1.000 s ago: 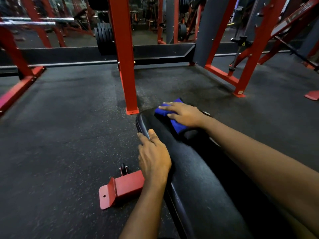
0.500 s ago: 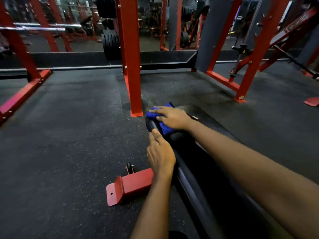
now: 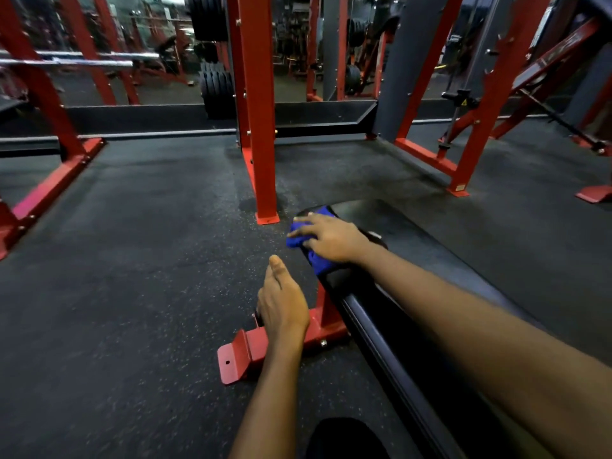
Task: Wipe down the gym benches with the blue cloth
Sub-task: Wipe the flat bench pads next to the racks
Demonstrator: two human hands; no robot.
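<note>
In the middle of the frame the right hand lies with nearly straight fingers flat on the blue cloth, pressing it on the far left corner of the black bench. The left hand is loosely open, holds nothing and hangs beside the bench over its red foot. I judge the wiping is under way at this end, the pad shows no clear wiped part, and no writing is readable, even on the yellow sticker at upper right
</note>
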